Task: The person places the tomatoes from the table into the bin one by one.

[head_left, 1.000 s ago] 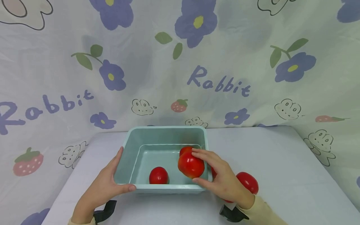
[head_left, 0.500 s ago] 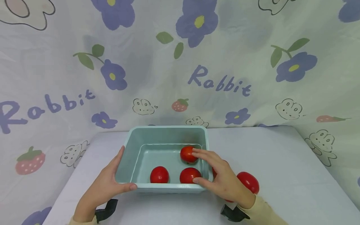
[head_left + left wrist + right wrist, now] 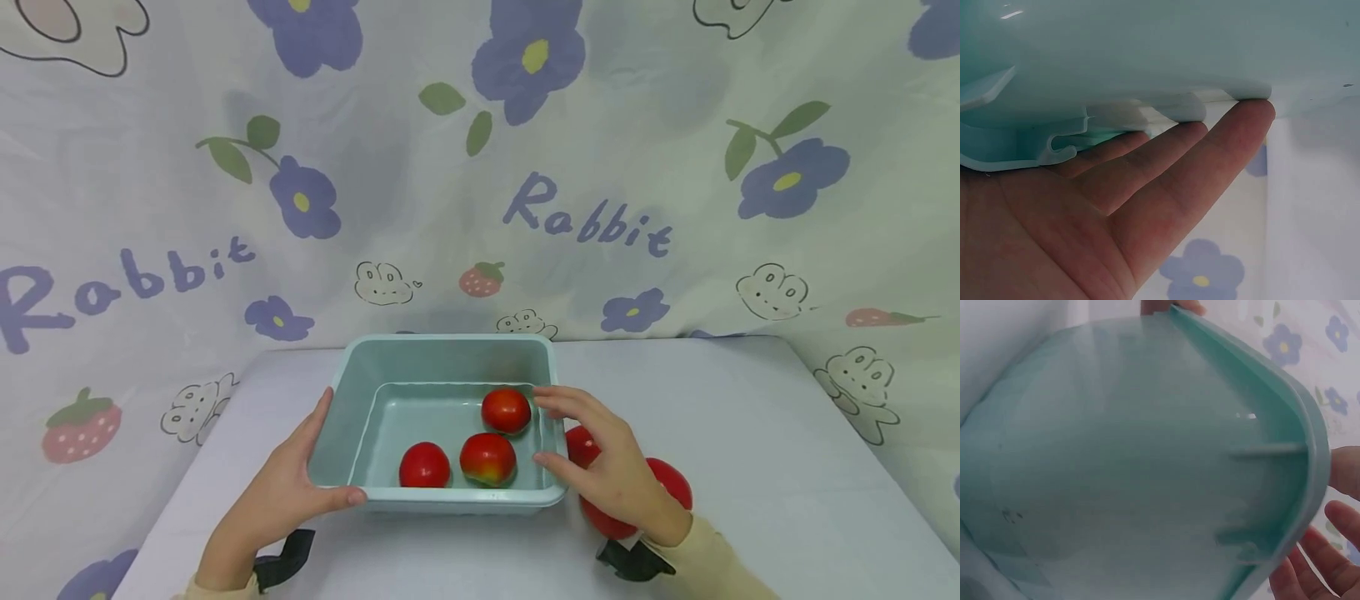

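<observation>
A pale green plastic bin holds three round red fruits: a tomato at the front, another tomato at the back right, and between them a tomato-like fruit with a yellow-green patch. My left hand rests against the bin's left side, thumb at the front rim; in the left wrist view its straight fingers touch the outer wall. At the right rim, my right hand holds nothing, its fingers spread apart. The right wrist view shows the bin's outer wall with right fingers beyond the rim.
Several red fruits lie on the white table right of the bin: one red fruit by its wall, another red fruit under my right hand, and a third red fruit behind the wrist. A printed cloth hangs behind.
The fruit in my right hand has been lowered into the bin and let go; it has rolled slightly left. My right hand has drawn back to the right. The left hand stays put.
</observation>
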Demonstrator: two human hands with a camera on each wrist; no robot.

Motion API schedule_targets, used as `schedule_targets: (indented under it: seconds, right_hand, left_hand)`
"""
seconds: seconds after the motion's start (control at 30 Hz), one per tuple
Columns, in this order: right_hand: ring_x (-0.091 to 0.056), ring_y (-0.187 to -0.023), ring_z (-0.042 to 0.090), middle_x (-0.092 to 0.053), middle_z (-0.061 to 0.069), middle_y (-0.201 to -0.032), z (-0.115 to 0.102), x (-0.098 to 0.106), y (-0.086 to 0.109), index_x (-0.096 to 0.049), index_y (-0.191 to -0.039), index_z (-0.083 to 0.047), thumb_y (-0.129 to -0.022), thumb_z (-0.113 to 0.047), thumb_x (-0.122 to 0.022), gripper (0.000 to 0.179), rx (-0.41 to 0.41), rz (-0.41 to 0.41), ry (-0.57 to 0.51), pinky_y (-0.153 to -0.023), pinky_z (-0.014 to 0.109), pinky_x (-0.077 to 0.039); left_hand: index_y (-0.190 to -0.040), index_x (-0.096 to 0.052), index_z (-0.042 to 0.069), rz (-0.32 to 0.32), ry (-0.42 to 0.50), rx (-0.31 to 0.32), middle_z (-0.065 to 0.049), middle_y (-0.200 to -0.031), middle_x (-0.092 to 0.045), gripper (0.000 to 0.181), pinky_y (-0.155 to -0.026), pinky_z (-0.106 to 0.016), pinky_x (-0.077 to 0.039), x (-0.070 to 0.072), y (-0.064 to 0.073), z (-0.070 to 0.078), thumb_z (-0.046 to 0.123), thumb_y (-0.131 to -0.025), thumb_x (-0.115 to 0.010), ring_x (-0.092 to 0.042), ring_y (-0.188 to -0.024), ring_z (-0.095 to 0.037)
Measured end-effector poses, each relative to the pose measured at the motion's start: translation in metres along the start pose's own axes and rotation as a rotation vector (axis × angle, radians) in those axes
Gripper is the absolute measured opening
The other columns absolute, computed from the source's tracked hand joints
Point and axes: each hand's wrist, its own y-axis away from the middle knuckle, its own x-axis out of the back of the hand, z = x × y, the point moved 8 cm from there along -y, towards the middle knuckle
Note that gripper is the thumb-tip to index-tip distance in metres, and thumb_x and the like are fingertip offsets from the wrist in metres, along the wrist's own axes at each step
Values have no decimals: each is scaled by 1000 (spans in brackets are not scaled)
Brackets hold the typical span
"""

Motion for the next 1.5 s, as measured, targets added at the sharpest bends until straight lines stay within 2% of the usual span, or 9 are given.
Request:
schedule_targets:
  seconds: [0.17, 0.37, 0.53, 0.63, 0.77, 0.93, 1.1, 1.37, 1.5]
  right_hand:
    - [-56, -108, 19, -51, 5, -131, -7, 14, -6, -53, -127, -9, -72, -8, -79, 62, -41, 40, 5, -85, 29, -49]
    - [-52, -112, 18, -52, 12, -129, -16, 26, -13, -53, -124, 0, -71, 0, -77, 58, -44, 57, 16, -86, 22, -48]
    - [-51, -114, 14, -49, 3, -133, 5, 28, -10, -52, -129, -12, -74, -9, -77, 60, -72, 58, 53, -87, 21, -46]
    - [-50, -115, 13, -49, -1, -134, 16, 30, -9, -52, -130, -18, -75, -12, -77, 61, -45, 65, 67, -88, 22, -46]
    - [-48, -118, 14, -49, -2, -134, 21, 35, -8, -52, -130, -20, -75, -13, -77, 60, -12, 84, 64, -90, 23, -46]
    - [-47, -118, 10, -49, -4, -134, 31, 39, -9, -51, -130, -23, -77, -20, -76, 58, -72, 71, 83, -92, 23, -45]
    - [-47, -118, 11, -49, -2, -134, 37, 41, -10, -52, -129, -18, -78, -24, -75, 56, -88, 45, 127, -92, 25, -44]
    - [-48, -117, 13, -50, -4, -132, 47, 44, -8, -52, -129, -22, -79, -28, -74, 56, -114, 13, 179, -93, 37, -45]
    - [-47, -118, 14, -49, -6, -132, 57, 41, -7, -52, -128, -28, -79, -34, -73, 54, -184, -52, 167, -94, 44, -44]
  left_hand:
    - [-150, -2, 23, 1, -4, 4, -13, -150, -21, 120, -80, -53, -48, 0, -1, 0, 35, -62, -84, -40, -117, -34]
    - [-150, -3, 23, 4, -3, 9, -13, -150, -22, 120, -79, -53, -49, 0, -1, 0, 35, -62, -84, -41, -116, -34]
    - [-150, -1, 24, -3, -11, 11, -13, -151, -20, 120, -82, -57, -46, 1, 0, 0, 36, -63, -84, -39, -119, -35]
    - [-150, 0, 25, -12, -25, 11, -12, -152, -18, 120, -87, -60, -41, 1, 1, 0, 36, -63, -83, -34, -124, -34]
    - [-150, 1, 25, -17, -37, 11, -11, -153, -16, 121, -91, -62, -37, 1, 1, 1, 37, -64, -83, -30, -128, -34]
    - [-150, 1, 24, -12, -43, 15, -12, -152, -17, 121, -89, -60, -40, 1, 2, 1, 37, -63, -83, -33, -125, -34]
    - [-150, 0, 23, -7, -27, 10, -12, -152, -18, 120, -85, -58, -43, 1, 2, 0, 35, -63, -83, -36, -122, -34]
    - [-150, 0, 23, -17, -25, 15, -11, -152, -18, 120, -88, -59, -42, -1, 2, -1, 35, -64, -83, -34, -124, -33]
    - [-150, 0, 23, -14, -25, 14, -12, -152, -18, 120, -88, -60, -40, -1, 2, -1, 36, -64, -83, -32, -125, -34]
